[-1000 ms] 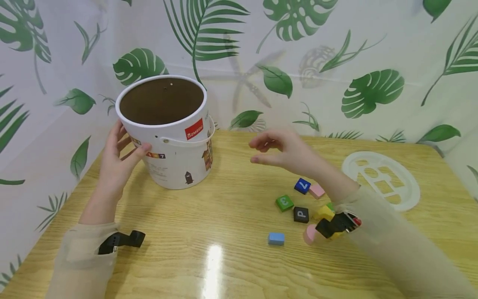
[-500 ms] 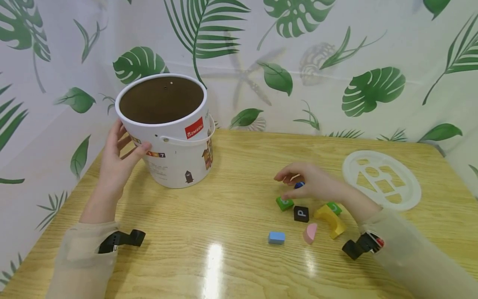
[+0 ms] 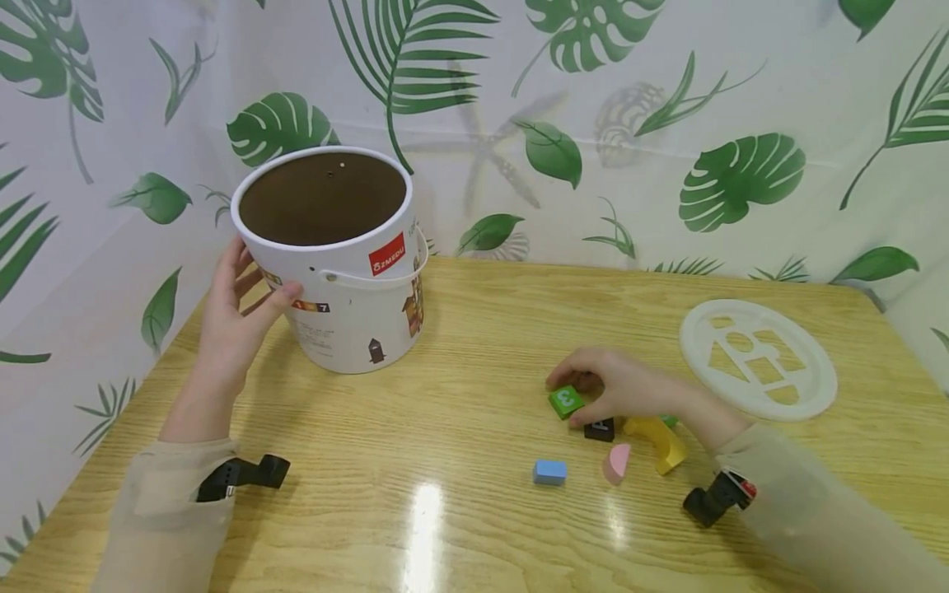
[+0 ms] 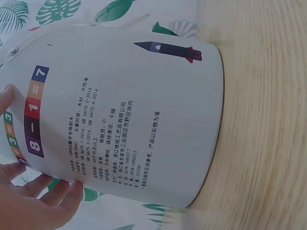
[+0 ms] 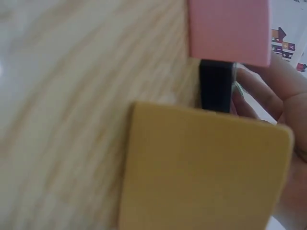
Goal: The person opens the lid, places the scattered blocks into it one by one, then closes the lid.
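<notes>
My left hand holds the side of a white bucket, thumb in front and the other fingers round its left side. The bucket stands on the table with its dark inside facing up. In the left wrist view, the fingers lie along the printed wall of the bucket. My right hand pinches a green block marked 3, its thumb and curled fingers at opposite sides. Beside the thumb sits a black letter block, partly covered. The blue number block is hidden beneath the hand.
Near the right hand lie a yellow arch block, a pink half-round block and a light blue block. A white oval stencil plate lies at the right. Leaf-patterned cloth stands behind the wooden table.
My right hand has come down from above the table's middle, moving right and toward me, onto the green block. The left hand and the bucket have stayed in place.
</notes>
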The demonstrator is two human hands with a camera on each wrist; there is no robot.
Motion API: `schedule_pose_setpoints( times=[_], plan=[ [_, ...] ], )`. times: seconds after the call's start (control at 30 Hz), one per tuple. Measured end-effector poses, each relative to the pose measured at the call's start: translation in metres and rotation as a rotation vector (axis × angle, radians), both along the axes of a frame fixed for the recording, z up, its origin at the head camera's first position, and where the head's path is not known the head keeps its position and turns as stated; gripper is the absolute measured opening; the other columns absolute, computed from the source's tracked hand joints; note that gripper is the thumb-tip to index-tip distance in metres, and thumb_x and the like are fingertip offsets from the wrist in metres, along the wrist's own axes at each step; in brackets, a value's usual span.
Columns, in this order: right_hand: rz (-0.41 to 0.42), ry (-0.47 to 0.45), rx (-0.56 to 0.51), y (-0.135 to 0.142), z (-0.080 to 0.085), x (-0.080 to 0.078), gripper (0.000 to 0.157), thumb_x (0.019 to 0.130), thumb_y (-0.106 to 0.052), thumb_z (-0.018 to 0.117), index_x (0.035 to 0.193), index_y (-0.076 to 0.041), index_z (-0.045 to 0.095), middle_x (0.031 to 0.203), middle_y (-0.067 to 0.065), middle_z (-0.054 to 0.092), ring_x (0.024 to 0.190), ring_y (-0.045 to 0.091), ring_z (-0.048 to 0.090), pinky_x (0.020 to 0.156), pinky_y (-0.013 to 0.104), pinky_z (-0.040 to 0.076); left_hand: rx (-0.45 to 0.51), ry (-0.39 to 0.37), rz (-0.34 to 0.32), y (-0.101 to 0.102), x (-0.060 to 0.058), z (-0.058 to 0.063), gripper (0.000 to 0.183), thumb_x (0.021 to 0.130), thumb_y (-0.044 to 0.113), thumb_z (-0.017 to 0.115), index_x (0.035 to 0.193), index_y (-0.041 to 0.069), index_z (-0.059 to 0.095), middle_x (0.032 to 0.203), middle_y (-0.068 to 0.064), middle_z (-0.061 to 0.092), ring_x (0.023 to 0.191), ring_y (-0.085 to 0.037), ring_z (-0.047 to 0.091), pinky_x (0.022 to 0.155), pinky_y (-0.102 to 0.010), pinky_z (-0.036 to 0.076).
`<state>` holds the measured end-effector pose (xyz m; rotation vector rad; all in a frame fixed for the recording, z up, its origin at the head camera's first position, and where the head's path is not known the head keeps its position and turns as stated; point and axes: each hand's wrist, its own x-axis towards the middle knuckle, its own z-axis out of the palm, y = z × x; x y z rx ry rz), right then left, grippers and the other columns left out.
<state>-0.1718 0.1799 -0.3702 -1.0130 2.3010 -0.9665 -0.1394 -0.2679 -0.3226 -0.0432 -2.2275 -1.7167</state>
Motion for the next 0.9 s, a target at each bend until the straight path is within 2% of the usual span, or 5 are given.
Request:
schedule_pose_setpoints(
  times=[0.13, 0.3, 0.47, 0.63, 0.9],
  plan=[
    [-0.002, -0.003, -0.004, -0.001, -0.002, 0.0, 0.044, 0.078, -0.012, 0.079, 0.118, -0.004, 0.062, 0.114, 0.007, 0.06, 0.102, 0.021, 0.059, 0.085, 0.03, 0.053, -0.001, -0.01, 0.001, 0.0, -0.001, 0.001, 0.08, 0.09, 0.025, 0.068, 0.152, 0.036, 0.018, 0.154, 0.001, 0.022, 0.136, -0.027, 0.026, 0.109, -0.052, 0.031],
    [-0.011, 0.04, 0.011, -0.003, -0.002, 0.001, 0.04, 0.078, -0.009, 0.079, 0.115, -0.006, 0.065, 0.11, 0.005, 0.06, 0.095, 0.018, 0.059, 0.08, 0.029, 0.054, 0.004, -0.01, -0.006, -0.001, -0.003, 0.002, 0.08, 0.09, 0.024, 0.068, 0.152, 0.036, 0.018, 0.154, 0.001, 0.022, 0.136, -0.027, 0.025, 0.109, -0.052, 0.03],
    [-0.018, 0.076, 0.04, -0.006, -0.001, 0.001, 0.036, 0.078, -0.008, 0.079, 0.111, -0.01, 0.068, 0.107, 0.0, 0.06, 0.091, 0.014, 0.058, 0.077, 0.029, 0.054, 0.009, -0.01, -0.011, -0.002, -0.005, 0.003, 0.08, 0.09, 0.024, 0.067, 0.152, 0.035, 0.019, 0.154, 0.001, 0.022, 0.136, -0.027, 0.026, 0.109, -0.052, 0.03],
    [-0.021, 0.094, 0.039, -0.007, 0.001, 0.001, 0.034, 0.079, -0.01, 0.079, 0.111, -0.01, 0.067, 0.106, 0.001, 0.06, 0.091, 0.015, 0.059, 0.076, 0.029, 0.054, 0.008, -0.009, -0.016, -0.003, -0.007, 0.004, 0.08, 0.09, 0.023, 0.068, 0.152, 0.035, 0.019, 0.154, 0.001, 0.023, 0.135, -0.027, 0.026, 0.109, -0.052, 0.03],
    [-0.091, 0.121, 0.045, -0.015, 0.012, 0.0, 0.039, 0.077, -0.008, 0.079, 0.113, -0.007, 0.065, 0.108, 0.002, 0.063, 0.097, 0.017, 0.059, 0.082, 0.03, 0.054, 0.01, -0.01, -0.019, -0.003, -0.007, 0.005, 0.08, 0.09, 0.023, 0.068, 0.152, 0.034, 0.019, 0.153, 0.001, 0.023, 0.135, -0.027, 0.026, 0.109, -0.052, 0.03]
  ],
)
